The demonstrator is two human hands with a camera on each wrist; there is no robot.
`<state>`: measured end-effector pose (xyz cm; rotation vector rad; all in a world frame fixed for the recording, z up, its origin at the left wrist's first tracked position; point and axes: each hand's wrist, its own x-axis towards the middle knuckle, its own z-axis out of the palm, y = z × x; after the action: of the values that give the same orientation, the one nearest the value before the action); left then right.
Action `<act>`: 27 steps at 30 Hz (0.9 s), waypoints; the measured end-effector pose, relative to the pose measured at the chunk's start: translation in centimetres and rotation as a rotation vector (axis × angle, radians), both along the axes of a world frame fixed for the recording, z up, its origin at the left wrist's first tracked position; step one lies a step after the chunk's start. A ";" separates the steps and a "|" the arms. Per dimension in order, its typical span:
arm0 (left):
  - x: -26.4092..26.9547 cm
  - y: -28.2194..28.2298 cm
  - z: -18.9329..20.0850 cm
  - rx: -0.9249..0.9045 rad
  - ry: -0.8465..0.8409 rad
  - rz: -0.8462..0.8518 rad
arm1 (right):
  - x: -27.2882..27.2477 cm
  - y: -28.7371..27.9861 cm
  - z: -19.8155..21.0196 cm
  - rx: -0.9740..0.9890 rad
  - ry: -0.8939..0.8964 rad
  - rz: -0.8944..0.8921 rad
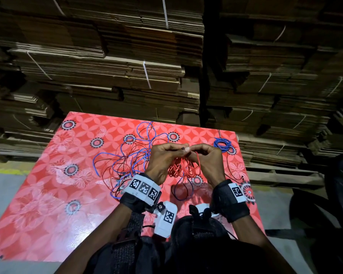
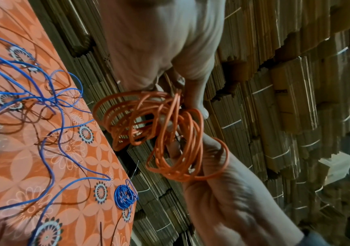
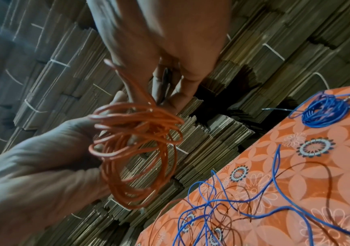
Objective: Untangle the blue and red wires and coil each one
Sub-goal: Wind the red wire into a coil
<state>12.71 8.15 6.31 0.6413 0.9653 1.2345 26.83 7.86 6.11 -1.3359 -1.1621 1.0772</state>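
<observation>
Both hands are raised over the table and hold a coil of red wire [image 1: 183, 168] between them. My left hand [image 1: 166, 155] pinches the top of the loops, and my right hand [image 1: 204, 153] grips the coil from the other side, fingertips meeting the left ones. In the wrist views the red coil [image 2: 159, 133] [image 3: 136, 149] hangs in several loose loops from the fingers. A tangle of blue and dark red wires [image 1: 131, 155] lies spread on the table to the left. A small wound blue coil [image 1: 223, 144] [image 2: 125, 196] [image 3: 325, 113] rests near the far right corner.
The table carries a red floral cloth [image 1: 67, 194]. Tall stacks of strapped flat cardboard [image 1: 147, 66] stand right behind its far edge. A thin dark wire [image 1: 229, 169] trails along the right edge. A dark rounded object [image 1: 341, 184] stands off to the right.
</observation>
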 end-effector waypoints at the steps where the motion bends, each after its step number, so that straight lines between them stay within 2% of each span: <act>1: 0.1 0.0 0.0 0.007 0.014 -0.001 | 0.1 0.0 0.0 -0.006 -0.009 0.007; 4: 0.1 0.0 0.1 0.023 0.051 0.021 | 0.3 0.0 -0.1 -0.040 0.027 0.036; 10: -0.3 0.4 0.2 0.013 0.020 0.085 | 0.5 -0.1 0.6 -0.123 0.325 0.099; 12: -0.4 0.3 0.3 0.003 0.000 0.094 | 0.3 -0.2 0.7 -0.110 0.360 0.102; 15: -0.5 0.3 0.2 0.002 -0.018 0.102 | 0.2 -0.3 0.7 -0.060 0.313 0.124; 20: -0.7 0.3 0.4 0.007 -0.054 0.109 | 0.0 -0.3 0.2 0.027 0.093 0.125; 24: -0.6 0.2 0.6 0.005 -0.077 0.069 | -0.5 -0.2 -0.1 0.084 0.037 0.074; 27: -0.5 0.1 0.4 -0.026 -0.112 0.043 | -0.6 0.0 -0.6 0.124 -0.086 0.011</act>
<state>12.20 8.20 6.75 0.5277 0.9049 1.2799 26.22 7.90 5.50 -1.2903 -1.2803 0.9475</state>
